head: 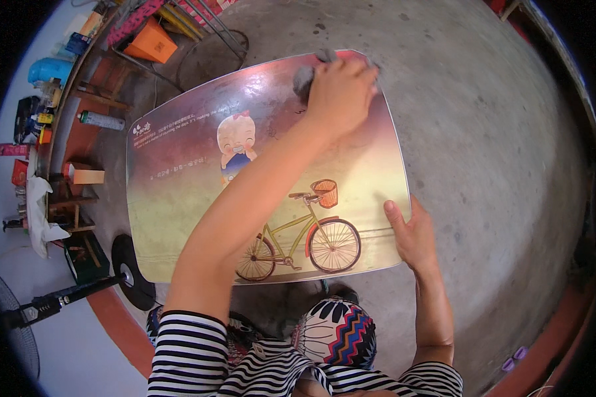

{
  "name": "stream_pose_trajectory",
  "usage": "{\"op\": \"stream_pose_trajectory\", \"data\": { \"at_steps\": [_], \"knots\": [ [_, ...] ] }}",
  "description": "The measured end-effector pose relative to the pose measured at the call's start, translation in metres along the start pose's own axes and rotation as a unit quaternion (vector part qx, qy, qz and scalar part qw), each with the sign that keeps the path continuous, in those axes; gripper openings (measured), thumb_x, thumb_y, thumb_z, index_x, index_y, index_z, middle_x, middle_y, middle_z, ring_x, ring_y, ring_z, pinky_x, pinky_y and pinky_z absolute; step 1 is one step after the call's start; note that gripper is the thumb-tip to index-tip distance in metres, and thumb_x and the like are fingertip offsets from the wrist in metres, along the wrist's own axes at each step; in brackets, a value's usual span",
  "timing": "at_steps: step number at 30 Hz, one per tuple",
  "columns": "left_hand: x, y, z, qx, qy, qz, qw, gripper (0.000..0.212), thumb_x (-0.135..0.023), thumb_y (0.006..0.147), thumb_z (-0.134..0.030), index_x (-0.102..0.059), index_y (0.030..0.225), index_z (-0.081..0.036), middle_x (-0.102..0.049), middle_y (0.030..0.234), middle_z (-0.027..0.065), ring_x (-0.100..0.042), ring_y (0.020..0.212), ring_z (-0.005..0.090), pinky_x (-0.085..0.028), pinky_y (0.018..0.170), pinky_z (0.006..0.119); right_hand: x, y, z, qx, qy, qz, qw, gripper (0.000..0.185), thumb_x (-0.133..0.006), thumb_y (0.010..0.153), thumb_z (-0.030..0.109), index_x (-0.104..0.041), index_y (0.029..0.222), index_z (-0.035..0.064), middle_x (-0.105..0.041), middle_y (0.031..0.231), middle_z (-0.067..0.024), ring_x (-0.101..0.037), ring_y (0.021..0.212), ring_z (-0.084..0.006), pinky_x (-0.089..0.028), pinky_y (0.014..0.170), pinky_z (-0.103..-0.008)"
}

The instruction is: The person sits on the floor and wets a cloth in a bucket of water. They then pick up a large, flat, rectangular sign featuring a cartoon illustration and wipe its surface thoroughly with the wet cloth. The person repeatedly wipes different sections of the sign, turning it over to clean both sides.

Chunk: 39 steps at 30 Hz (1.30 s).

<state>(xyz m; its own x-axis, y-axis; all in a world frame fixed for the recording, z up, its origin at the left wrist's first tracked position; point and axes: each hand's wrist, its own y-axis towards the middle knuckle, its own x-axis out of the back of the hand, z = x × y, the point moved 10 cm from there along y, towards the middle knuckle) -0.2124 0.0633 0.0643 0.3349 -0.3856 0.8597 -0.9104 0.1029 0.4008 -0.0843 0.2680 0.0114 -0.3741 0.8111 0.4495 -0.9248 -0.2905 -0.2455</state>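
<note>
Before me is a small tabletop (188, 218) with rounded corners, printed with a cartoon child, an olive bicycle with an orange basket, and some writing. My left hand (342, 92) reaches across it to the far right corner. Bunched under its fingers is a dark grey cloth (304, 82), pressed on the printed surface; the hand and cloth are blurred. At the near right edge my right hand (414, 231) grips the board, thumb on top and fingers hidden beneath. My left forearm covers part of the child and bicycle.
On the left, a wooden shelf (74, 59) carries bottles and boxes. A spray can (102, 120) and an orange box (151, 42) are nearby. A standing fan's pole (69, 297) rises at lower left. Purple slippers (515, 359) lie on the concrete floor (486, 149).
</note>
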Motion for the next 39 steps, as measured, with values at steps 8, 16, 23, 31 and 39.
{"op": "stream_pose_trajectory", "data": {
  "at_steps": [8, 16, 23, 31, 39],
  "knots": [
    [0.060, 0.015, 0.050, -0.010, 0.102, 0.012, 0.995, 0.033, -0.064, 0.096, -0.019, -0.068, 0.128, -0.015, -0.064, 0.131, 0.0042, -0.057, 0.121, 0.0320, -0.048, 0.100, 0.051, 0.008, 0.006, 0.017, 0.010, 0.001, -0.004, 1.000, 0.048, -0.069, 0.099, 0.044, -0.067, 0.114, -0.0020, -0.075, 0.099, -0.0216, -0.074, 0.091, -0.0295, -0.055, 0.079, -0.0380],
    [0.035, 0.033, 0.060, 0.030, 0.129, -0.092, 0.987, 0.028, -0.065, 0.094, -0.021, -0.070, 0.121, -0.014, -0.066, 0.125, 0.0016, -0.056, 0.120, 0.0311, -0.045, 0.096, 0.053, 0.007, -0.002, 0.011, 0.004, -0.038, -0.014, 0.999, 0.054, -0.067, 0.099, 0.049, -0.067, 0.112, -0.0033, -0.074, 0.099, -0.0226, -0.074, 0.089, -0.0331, -0.056, 0.078, -0.0405],
    [0.004, -0.011, -0.042, -0.100, 0.013, 0.061, 0.993, 0.033, -0.069, 0.090, -0.021, -0.070, 0.124, -0.019, -0.065, 0.129, -0.0029, -0.056, 0.120, 0.0249, -0.046, 0.096, 0.053, 0.000, 0.001, 0.002, -0.019, -0.005, 0.001, 1.000, 0.052, -0.065, 0.101, 0.046, -0.067, 0.115, -0.0034, -0.074, 0.101, -0.0217, -0.072, 0.094, -0.0309, -0.054, 0.082, -0.0387],
    [0.098, -0.136, -0.011, -0.164, -0.055, 0.089, 0.981, 0.043, -0.072, 0.082, -0.011, -0.074, 0.125, -0.016, -0.067, 0.132, -0.0010, -0.060, 0.118, 0.0237, -0.045, 0.101, 0.046, 0.007, 0.003, 0.001, 0.013, 0.032, -0.018, 0.999, 0.048, -0.065, 0.102, 0.042, -0.066, 0.119, -0.0027, -0.074, 0.103, -0.0205, -0.071, 0.094, -0.0282, -0.054, 0.084, -0.0377],
    [0.101, -0.056, 0.093, 0.077, 0.128, -0.080, 0.986, 0.029, -0.063, 0.099, -0.028, -0.073, 0.123, -0.015, -0.067, 0.130, 0.0019, -0.057, 0.121, 0.0325, -0.045, 0.101, 0.046, 0.000, 0.000, 0.015, 0.022, -0.026, -0.005, 0.999, 0.050, -0.065, 0.101, 0.044, -0.065, 0.120, -0.0019, -0.074, 0.105, -0.0230, -0.073, 0.096, -0.0333, -0.055, 0.083, -0.0395]
  ]
}}
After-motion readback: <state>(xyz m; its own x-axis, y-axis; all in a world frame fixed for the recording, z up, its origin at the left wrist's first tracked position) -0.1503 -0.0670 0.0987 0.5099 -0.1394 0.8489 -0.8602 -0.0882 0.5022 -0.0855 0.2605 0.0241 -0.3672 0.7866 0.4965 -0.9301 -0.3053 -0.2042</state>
